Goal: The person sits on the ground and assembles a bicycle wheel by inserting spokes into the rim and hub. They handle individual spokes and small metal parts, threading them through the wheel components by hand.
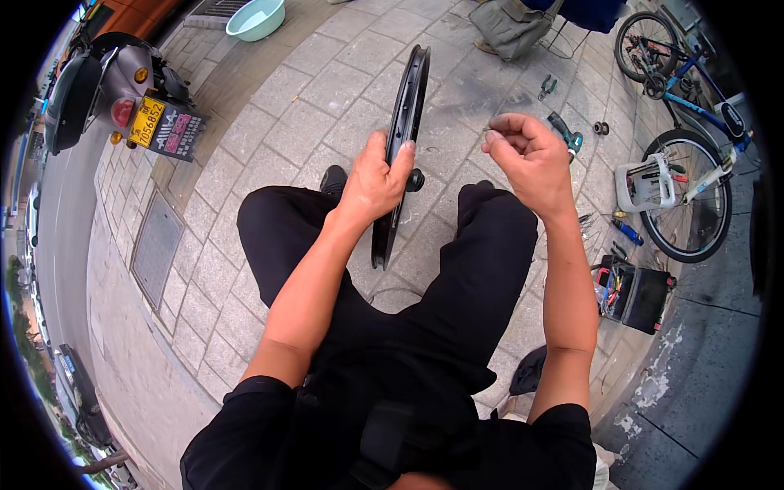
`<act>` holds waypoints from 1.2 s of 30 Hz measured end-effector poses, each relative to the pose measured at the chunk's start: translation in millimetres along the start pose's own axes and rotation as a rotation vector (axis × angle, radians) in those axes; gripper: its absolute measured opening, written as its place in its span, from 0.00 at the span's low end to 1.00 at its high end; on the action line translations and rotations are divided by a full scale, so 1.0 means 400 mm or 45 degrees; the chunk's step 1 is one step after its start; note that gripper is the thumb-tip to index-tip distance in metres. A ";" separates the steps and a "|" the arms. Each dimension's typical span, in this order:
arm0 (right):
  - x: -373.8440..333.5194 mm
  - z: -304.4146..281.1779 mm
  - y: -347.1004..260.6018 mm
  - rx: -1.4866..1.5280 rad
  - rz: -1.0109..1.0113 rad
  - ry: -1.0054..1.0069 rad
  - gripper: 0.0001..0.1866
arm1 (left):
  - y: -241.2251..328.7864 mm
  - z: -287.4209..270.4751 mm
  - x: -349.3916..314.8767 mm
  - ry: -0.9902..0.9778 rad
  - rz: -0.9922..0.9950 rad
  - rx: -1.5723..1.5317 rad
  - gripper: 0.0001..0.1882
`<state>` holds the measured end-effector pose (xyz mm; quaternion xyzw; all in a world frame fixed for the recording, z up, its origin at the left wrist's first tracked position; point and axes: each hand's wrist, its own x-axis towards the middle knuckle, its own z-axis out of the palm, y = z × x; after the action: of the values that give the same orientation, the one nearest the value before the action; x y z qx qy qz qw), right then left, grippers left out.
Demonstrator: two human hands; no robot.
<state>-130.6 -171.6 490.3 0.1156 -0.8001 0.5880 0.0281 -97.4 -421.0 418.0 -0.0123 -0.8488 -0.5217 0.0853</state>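
My left hand (376, 178) is closed round a black bicycle wheel rim (411, 90), which stands nearly edge-on between my knees. Just right of that hand a dark round part, like a hub end (416, 180), shows beside the rim. My right hand (529, 155) is raised to the right of the rim and apart from it. Its thumb and forefinger are pinched together. Something small and dark seems to be at the fingertips, too small to name.
A cordless drill (565, 135), pliers (547, 86) and an opened toolbox (629, 292) lie on the paving at right. Beyond them stands a blue bicycle (694, 114) with a white basket (645, 186). A parked scooter (131, 90) and a pale green basin (256, 20) are at far left.
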 end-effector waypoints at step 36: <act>0.027 0.048 -0.127 -0.979 -0.062 -0.424 0.11 | 0.054 0.204 -0.065 0.176 0.300 -0.161 0.17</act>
<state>-128.3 -205.9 533.8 0.2091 -0.9520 0.2188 -0.0466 -80.2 -336.9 396.9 -0.0813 -0.7989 -0.5601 0.2035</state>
